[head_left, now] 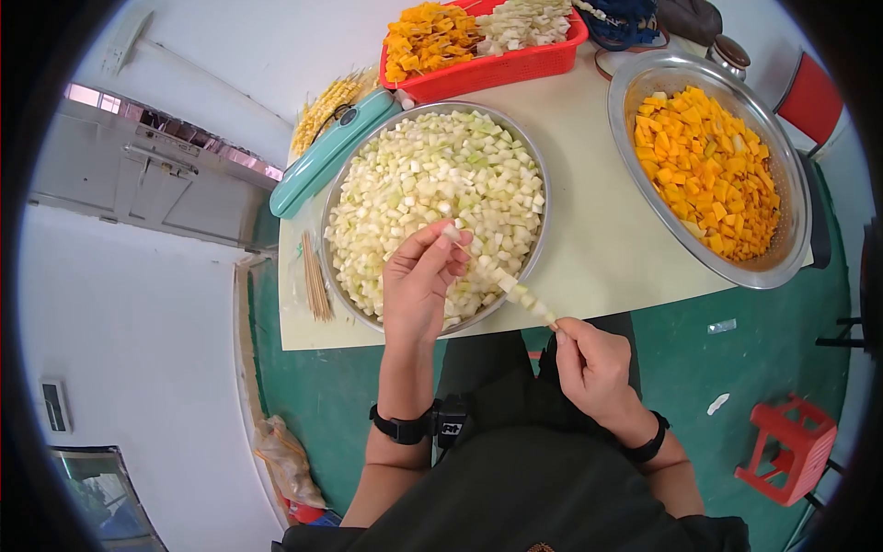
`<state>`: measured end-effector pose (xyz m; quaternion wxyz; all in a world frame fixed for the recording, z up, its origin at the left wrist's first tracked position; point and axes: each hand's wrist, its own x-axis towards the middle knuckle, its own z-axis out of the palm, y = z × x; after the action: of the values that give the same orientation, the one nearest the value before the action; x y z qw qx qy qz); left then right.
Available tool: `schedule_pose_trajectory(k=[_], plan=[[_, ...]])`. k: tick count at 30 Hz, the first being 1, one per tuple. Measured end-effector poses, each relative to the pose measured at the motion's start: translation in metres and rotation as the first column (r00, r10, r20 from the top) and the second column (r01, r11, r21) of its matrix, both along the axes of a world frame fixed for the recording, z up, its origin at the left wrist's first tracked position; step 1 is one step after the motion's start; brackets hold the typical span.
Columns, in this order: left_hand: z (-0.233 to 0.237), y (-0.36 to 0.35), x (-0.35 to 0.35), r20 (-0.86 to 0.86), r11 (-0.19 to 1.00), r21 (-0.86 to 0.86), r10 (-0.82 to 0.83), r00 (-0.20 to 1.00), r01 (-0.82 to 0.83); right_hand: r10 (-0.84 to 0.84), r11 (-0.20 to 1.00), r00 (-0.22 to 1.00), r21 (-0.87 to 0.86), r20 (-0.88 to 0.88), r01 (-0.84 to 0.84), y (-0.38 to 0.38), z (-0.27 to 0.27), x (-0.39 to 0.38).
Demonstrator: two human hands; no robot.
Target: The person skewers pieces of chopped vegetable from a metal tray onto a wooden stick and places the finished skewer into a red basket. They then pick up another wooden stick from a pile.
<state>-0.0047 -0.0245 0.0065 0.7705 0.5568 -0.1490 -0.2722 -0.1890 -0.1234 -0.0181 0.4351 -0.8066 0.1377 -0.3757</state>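
Observation:
My left hand [425,276] is above a wide metal bowl [544,198] heaped with pale green-white cubes [414,175]. Its thumb and fingers pinch one pale cube [452,233]. Lower right, past the bowl's near rim, my right hand [591,368] is closed on the near end of a skewer. Several pale cubes [524,297] are threaded along that skewer, which slants up and left to the cube in my left hand. Whether its tip has entered that cube cannot be made out.
A bundle of bare sticks [316,276] lies left of the bowl, below a teal device [333,152]. Behind stands a red basket [497,74] of orange and white skewers. A metal colander [635,175] of orange cubes [704,170] is at right. A red stool [789,449] stands on the floor.

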Motion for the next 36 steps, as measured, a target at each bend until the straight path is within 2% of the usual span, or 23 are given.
schedule_pose_trajectory(k=[2, 14, 36], plan=[[0.002, 0.003, -0.001, -0.109, 0.999, -0.023, -0.046, 0.993, 0.044, 0.004, 1.0, 1.0, -0.016, -0.013, -0.004, 0.003, 0.0, 0.001], [0.0, 0.011, -0.002, -0.198, 0.997, -0.078, -0.019, 0.98, 0.003, -0.004, 0.997, 1.0, -0.075, -0.016, 0.003, 0.011, 0.002, 0.005], [-0.006, 0.011, 0.001, -0.21, 0.989, -0.146, -0.016, 0.978, -0.015, 0.001, 0.995, 1.0, -0.103, -0.025, -0.004, 0.009, 0.005, 0.002]])
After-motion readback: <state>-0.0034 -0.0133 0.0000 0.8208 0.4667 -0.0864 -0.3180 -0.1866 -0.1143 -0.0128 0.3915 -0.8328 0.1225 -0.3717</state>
